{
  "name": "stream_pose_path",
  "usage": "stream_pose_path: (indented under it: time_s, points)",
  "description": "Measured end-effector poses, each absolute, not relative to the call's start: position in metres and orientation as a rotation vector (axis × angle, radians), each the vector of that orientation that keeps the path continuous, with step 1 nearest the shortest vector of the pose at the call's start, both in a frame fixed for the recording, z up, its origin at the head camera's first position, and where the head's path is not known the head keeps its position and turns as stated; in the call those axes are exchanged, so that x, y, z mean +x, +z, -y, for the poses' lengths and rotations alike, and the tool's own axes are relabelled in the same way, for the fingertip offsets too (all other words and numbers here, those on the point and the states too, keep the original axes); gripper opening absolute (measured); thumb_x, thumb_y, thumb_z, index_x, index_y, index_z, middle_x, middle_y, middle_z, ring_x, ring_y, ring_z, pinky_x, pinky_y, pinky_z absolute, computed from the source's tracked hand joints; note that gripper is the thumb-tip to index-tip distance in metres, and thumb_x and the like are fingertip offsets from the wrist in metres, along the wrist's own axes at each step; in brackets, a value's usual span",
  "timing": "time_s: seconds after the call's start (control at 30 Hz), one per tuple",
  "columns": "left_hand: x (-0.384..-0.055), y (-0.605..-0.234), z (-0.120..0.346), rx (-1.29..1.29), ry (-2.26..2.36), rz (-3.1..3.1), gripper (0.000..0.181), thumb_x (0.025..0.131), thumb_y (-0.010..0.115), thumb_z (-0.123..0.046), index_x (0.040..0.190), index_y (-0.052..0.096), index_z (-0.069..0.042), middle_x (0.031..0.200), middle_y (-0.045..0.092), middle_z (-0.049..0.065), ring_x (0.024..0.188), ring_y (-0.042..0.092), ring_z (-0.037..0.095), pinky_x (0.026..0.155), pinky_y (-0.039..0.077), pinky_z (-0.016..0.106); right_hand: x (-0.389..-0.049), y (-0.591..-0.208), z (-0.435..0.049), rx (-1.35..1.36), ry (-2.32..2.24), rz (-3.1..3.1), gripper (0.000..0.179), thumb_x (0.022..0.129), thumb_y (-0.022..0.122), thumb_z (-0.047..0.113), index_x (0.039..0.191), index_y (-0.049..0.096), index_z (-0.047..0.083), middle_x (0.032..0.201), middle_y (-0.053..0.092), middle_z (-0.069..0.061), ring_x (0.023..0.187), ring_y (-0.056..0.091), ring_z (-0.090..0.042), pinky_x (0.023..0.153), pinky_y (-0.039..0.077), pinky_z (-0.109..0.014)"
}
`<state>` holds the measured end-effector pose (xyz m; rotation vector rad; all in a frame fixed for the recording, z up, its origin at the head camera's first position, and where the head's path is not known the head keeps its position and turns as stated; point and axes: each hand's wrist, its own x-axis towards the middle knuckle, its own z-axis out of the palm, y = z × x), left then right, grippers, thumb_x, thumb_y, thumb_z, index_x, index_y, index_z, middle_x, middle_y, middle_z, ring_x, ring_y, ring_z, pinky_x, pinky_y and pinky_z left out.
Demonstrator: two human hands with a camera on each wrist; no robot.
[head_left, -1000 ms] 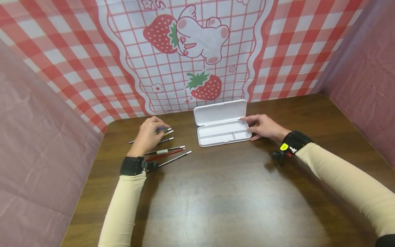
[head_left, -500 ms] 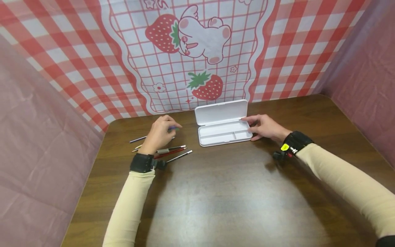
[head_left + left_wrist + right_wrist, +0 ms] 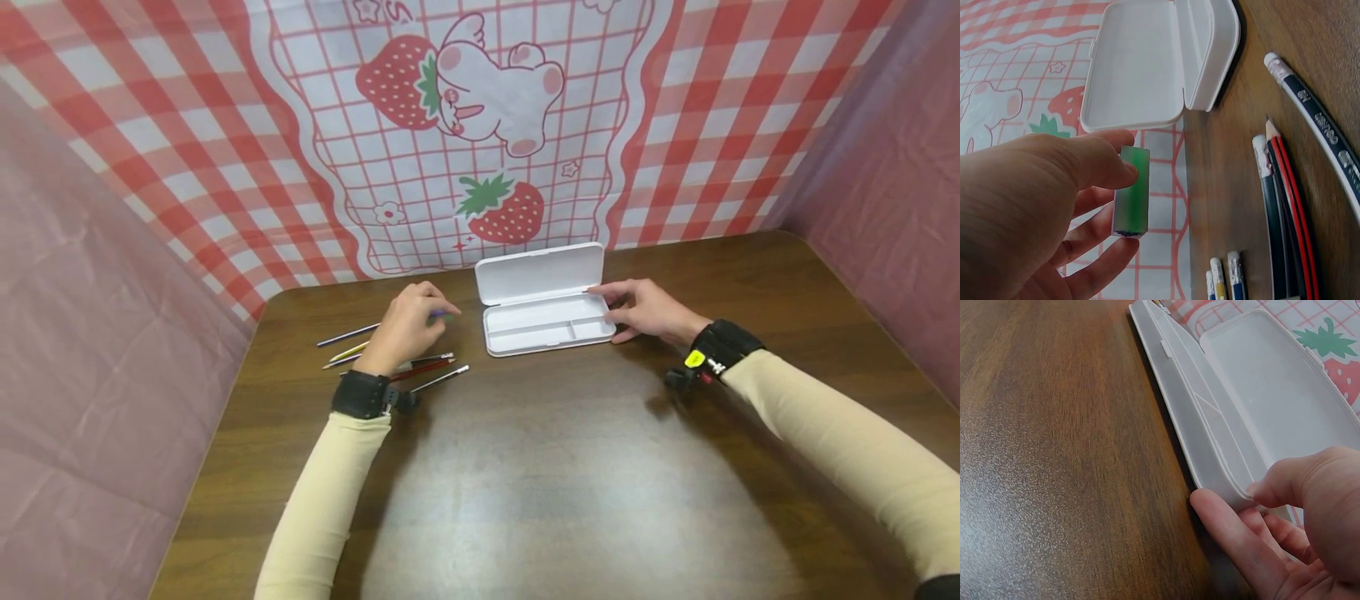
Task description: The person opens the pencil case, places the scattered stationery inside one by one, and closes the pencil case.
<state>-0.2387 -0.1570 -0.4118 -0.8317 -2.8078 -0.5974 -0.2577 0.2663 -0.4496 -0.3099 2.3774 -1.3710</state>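
My left hand (image 3: 408, 329) pinches a small rectangular eraser (image 3: 1135, 194), green with pale sides, between thumb and fingers, above the table and left of the case. A white pencil case (image 3: 551, 308) lies with its lid raised, and a divider splits its tray lengthwise, with a short crosspiece near the right. My right hand (image 3: 648, 310) grips the case's right end, thumb at the rim and fingers along the outer wall. Beneath the left hand lie several pencils, among them a red-and-black one (image 3: 1295, 212) and a dark one with a white stripe (image 3: 1322, 128).
A blue pencil (image 3: 348, 335) and a yellow one (image 3: 348, 351) lie left of the left hand. Behind the case hangs a red-checked strawberry cloth (image 3: 506, 212). Pink curtains (image 3: 97, 333) close off both sides. Brown tabletop (image 3: 540, 467) spreads in front.
My left hand has lifted the eraser from beside the pencils and moved right toward the case, uncovering pencils on the left. The right hand stays at the case's end.
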Motion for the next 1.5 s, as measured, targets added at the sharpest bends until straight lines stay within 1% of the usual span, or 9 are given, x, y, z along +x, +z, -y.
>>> stream_pose_path:
  time_s: [0.83, 0.87, 0.97, 1.07, 1.1, 1.2, 1.33, 1.47, 1.5]
  points:
    - [-0.240, -0.420, 0.116, -0.994, -0.634, 2.751, 0.024, 0.099, 0.075, 0.000, 0.118, 0.088, -0.007, 0.119, 0.077, 0.014, 0.115, 0.069, 0.034, 0.103, 0.060, 0.048, -0.257, -0.450, -0.268, -0.298, -1.378, -2.368, 0.062, 0.107, 0.069, 0.001, 0.166, 0.052, 0.002, 0.149, 0.049, -0.031, 0.099, 0.066, -0.021, 0.077, 0.070, -0.032]
    - [-0.249, -0.432, 0.118, -1.013, -0.649, 2.727, 0.023, 0.101, 0.073, -0.003, 0.118, 0.088, -0.010, 0.119, 0.078, 0.011, 0.115, 0.069, 0.030, 0.104, 0.059, 0.045, -0.257, -0.450, -0.268, -0.298, -1.377, -2.368, 0.062, 0.107, 0.069, 0.001, 0.166, 0.052, 0.002, 0.150, 0.049, -0.031, 0.100, 0.066, -0.021, 0.077, 0.070, -0.032]
    - [-0.259, -0.445, 0.114, -1.048, -0.634, 2.708, 0.025, 0.099, 0.073, -0.003, 0.117, 0.088, -0.011, 0.119, 0.078, 0.010, 0.114, 0.069, 0.030, 0.104, 0.060, 0.045, -0.258, -0.450, -0.267, -0.296, -1.374, -2.369, 0.062, 0.107, 0.069, 0.001, 0.166, 0.052, 0.002, 0.150, 0.049, -0.031, 0.100, 0.066, -0.021, 0.076, 0.070, -0.032]
    - [-0.282, -0.480, 0.114, -1.078, -0.658, 2.675, 0.028, 0.098, 0.072, -0.007, 0.117, 0.089, -0.017, 0.118, 0.077, 0.005, 0.112, 0.068, 0.025, 0.102, 0.058, 0.040, -0.258, -0.450, -0.267, -0.295, -1.366, -2.374, 0.062, 0.107, 0.069, 0.001, 0.166, 0.052, 0.003, 0.150, 0.049, -0.031, 0.100, 0.067, -0.022, 0.076, 0.070, -0.032]
    - [-0.283, -0.483, 0.110, -1.075, -0.645, 2.689, 0.028, 0.097, 0.073, -0.005, 0.116, 0.090, -0.017, 0.118, 0.077, 0.006, 0.111, 0.068, 0.026, 0.101, 0.058, 0.041, -0.259, -0.450, -0.266, -0.294, -1.365, -2.373, 0.062, 0.107, 0.069, 0.001, 0.167, 0.052, 0.003, 0.150, 0.049, -0.031, 0.100, 0.067, -0.022, 0.077, 0.070, -0.032]
    - [-0.301, -0.509, 0.109, -1.098, -0.627, 2.671, 0.027, 0.099, 0.075, -0.013, 0.117, 0.089, -0.027, 0.119, 0.075, -0.004, 0.111, 0.066, 0.018, 0.100, 0.057, 0.035, -0.259, -0.451, -0.266, -0.293, -1.363, -2.370, 0.062, 0.107, 0.069, 0.001, 0.167, 0.052, 0.003, 0.151, 0.049, -0.031, 0.101, 0.067, -0.022, 0.077, 0.070, -0.032]
    - [-0.304, -0.516, 0.100, -1.128, -0.512, 2.661, 0.026, 0.101, 0.076, -0.018, 0.120, 0.088, -0.032, 0.120, 0.074, -0.010, 0.115, 0.067, 0.014, 0.102, 0.059, 0.033, -0.259, -0.451, -0.266, -0.294, -1.364, -2.376, 0.062, 0.107, 0.069, 0.001, 0.166, 0.052, 0.003, 0.150, 0.049, -0.031, 0.100, 0.067, -0.021, 0.077, 0.070, -0.032]
    - [-0.301, -0.514, 0.087, -1.146, -0.566, 2.680, 0.026, 0.102, 0.075, -0.016, 0.120, 0.088, -0.028, 0.120, 0.075, -0.006, 0.119, 0.068, 0.017, 0.110, 0.056, 0.034, -0.258, -0.451, -0.267, -0.293, -1.372, -2.375, 0.062, 0.107, 0.070, 0.001, 0.166, 0.052, 0.002, 0.150, 0.049, -0.032, 0.099, 0.067, -0.021, 0.076, 0.071, -0.032]
    - [-0.295, -0.505, 0.082, -1.153, -0.587, 2.704, 0.026, 0.102, 0.074, -0.014, 0.121, 0.089, -0.025, 0.121, 0.076, -0.003, 0.120, 0.069, 0.019, 0.111, 0.057, 0.037, -0.258, -0.451, -0.268, -0.292, -1.372, -2.376, 0.062, 0.107, 0.070, 0.001, 0.166, 0.052, 0.002, 0.150, 0.049, -0.032, 0.099, 0.067, -0.021, 0.076, 0.070, -0.032]
